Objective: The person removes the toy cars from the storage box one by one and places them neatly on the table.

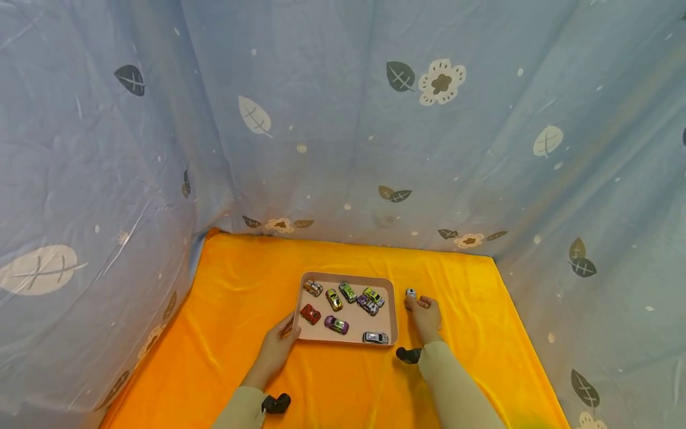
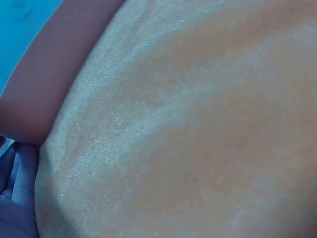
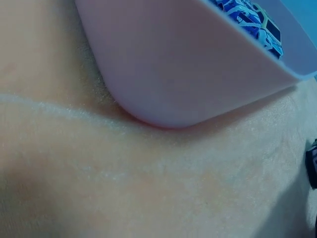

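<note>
A shallow pink tray (image 1: pixel 347 342) lies on the orange cloth with several toy cars inside, among them a red toy car (image 1: pixel 310 314) and a silver toy car (image 1: pixel 375 338). At the tray's left side, my left hand (image 1: pixel 277 351) grips the wall near the front corner. Some of its fingers (image 2: pixel 22 181) show beside the tray (image 2: pixel 47 84) in the left wrist view. Right of the tray, my right hand (image 1: pixel 427 319) pinches a small white toy car (image 1: pixel 410 293) near the cloth, partly hidden by the fingers. The right wrist view does not show that hand.
Orange cloth (image 1: pixel 241 286) covers the surface around the tray. Blue-grey curtains (image 1: pixel 343 149) with leaf and flower prints hang behind and on both sides. A black wrist device (image 1: pixel 276 404) sits by the left sleeve, another (image 1: pixel 408 356) by the right.
</note>
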### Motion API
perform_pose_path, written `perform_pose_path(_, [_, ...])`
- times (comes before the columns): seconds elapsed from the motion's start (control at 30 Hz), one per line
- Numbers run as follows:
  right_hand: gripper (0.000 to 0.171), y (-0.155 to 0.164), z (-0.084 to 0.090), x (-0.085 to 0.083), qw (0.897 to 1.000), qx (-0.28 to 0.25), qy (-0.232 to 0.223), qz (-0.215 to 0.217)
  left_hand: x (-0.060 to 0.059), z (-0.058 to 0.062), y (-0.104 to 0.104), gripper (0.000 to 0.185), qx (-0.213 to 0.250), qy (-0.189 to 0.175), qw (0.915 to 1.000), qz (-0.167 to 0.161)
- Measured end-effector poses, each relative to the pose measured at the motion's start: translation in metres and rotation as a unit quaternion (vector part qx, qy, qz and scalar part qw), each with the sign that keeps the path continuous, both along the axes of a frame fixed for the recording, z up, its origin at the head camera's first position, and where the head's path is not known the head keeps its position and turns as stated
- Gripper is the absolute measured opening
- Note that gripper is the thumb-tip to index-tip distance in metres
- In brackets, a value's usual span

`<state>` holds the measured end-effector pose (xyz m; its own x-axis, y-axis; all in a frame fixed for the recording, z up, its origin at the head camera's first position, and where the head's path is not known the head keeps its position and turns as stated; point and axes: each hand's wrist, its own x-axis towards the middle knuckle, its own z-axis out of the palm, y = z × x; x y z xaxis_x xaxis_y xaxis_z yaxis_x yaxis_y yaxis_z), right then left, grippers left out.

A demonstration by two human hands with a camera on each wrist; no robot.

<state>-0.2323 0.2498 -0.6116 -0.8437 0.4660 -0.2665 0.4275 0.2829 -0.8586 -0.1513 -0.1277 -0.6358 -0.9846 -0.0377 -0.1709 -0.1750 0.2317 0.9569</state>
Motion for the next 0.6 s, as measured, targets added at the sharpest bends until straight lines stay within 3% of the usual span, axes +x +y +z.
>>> perform_pose_path(0.33, [0.063, 0.0038, -0.0024, 0.0019, 0.999, -0.006, 0.019, 0.028, -0.0002, 0.0018, -0.0011, 0.051, 0.005, -0.008, 1.0, -0.002])
perform_pose_path(0.6, [0.06, 0.0039, -0.0025, 0.0032, 0.999, 0.01, 0.002, 0.032, -0.0011, 0.0017, -0.0009, 0.052, -0.005, -0.007, 1.0, -0.004])
